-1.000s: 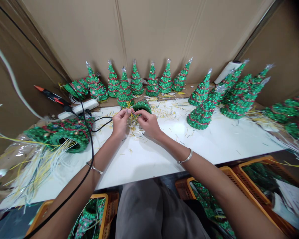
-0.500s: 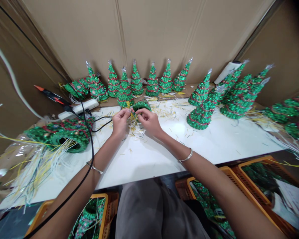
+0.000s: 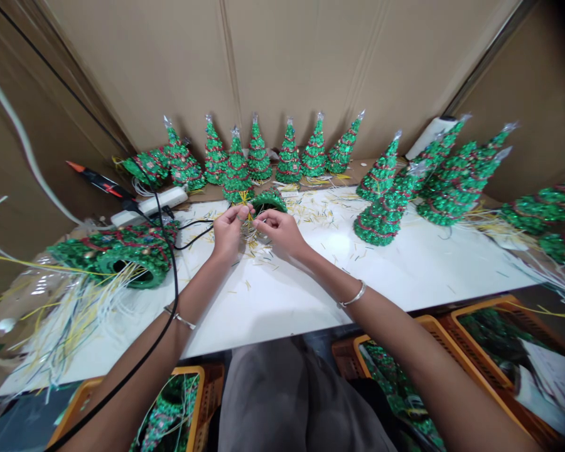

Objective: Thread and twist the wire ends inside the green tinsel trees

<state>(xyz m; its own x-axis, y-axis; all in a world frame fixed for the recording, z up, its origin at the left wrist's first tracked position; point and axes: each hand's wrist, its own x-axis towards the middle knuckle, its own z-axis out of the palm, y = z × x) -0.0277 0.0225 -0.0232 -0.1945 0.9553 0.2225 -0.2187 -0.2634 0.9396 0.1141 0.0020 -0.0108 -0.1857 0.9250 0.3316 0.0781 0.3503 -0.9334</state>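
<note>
My left hand (image 3: 226, 233) and my right hand (image 3: 281, 231) meet over the white table (image 3: 282, 295), both with fingers pinched on the thin yellow wires (image 3: 250, 221) that stick out of a small green tinsel tree (image 3: 268, 199). That tree lies on its side just behind my fingers, its open base toward me. Short yellow wire clippings (image 3: 320, 213) litter the table around my hands. Each wrist wears a thin bracelet.
Several upright green trees (image 3: 288, 157) line the cardboard wall; more stand and lie at the right (image 3: 381, 213). Trees on their sides with long wires lie at left (image 3: 122, 254). A power strip (image 3: 148, 206), a black cable (image 3: 172, 276) and orange crates (image 3: 489, 351) lie around.
My fingers shifted slightly on the yellow wires; otherwise hands and tree stay in place.
</note>
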